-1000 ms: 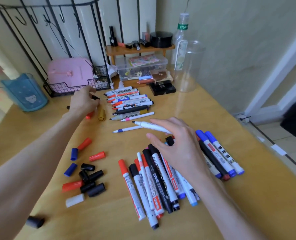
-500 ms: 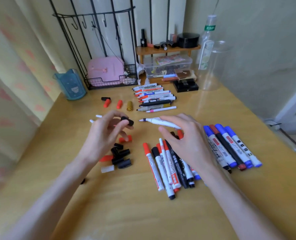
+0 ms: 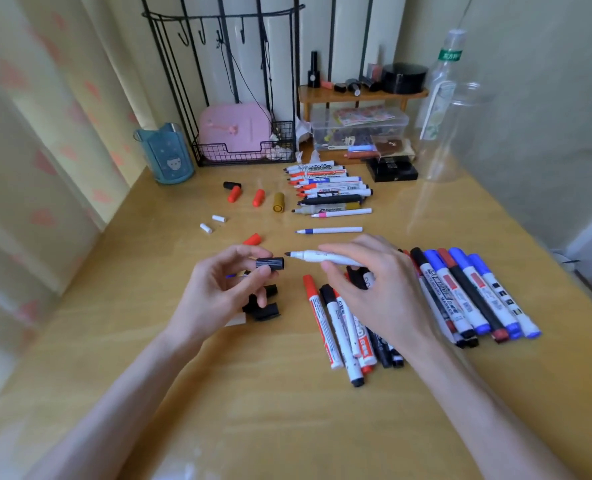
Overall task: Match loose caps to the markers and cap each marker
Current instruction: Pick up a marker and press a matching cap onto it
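Note:
My left hand [image 3: 228, 289] pinches a ribbed black cap [image 3: 270, 263] between thumb and fingers, its open end facing right. My right hand [image 3: 374, 289] holds an uncapped white marker [image 3: 317, 257] with its dark tip pointing left, a small gap from the cap. Capped markers [image 3: 339, 327] lie in a pile under my right hand, with more capped markers [image 3: 474, 292] to the right. Uncapped markers [image 3: 329, 190] lie in a row at the back. Loose black caps [image 3: 265, 308] sit under my left hand. Red caps [image 3: 233, 194], a gold cap [image 3: 279, 201] and white caps [image 3: 206, 227] lie further back.
A wire rack [image 3: 242, 152] with a pink case, a blue cup [image 3: 166, 157], a small wooden shelf [image 3: 360, 95], a clear storage box [image 3: 356, 128], a clear plastic bottle [image 3: 440, 91] and a clear jar [image 3: 457, 133] line the back of the wooden table [image 3: 287, 410]. A thin white pen [image 3: 329, 230] lies mid-table.
My left hand came back from the far caps with a black cap and brought it up to the marker tip. My right hand kept hold of the white marker.

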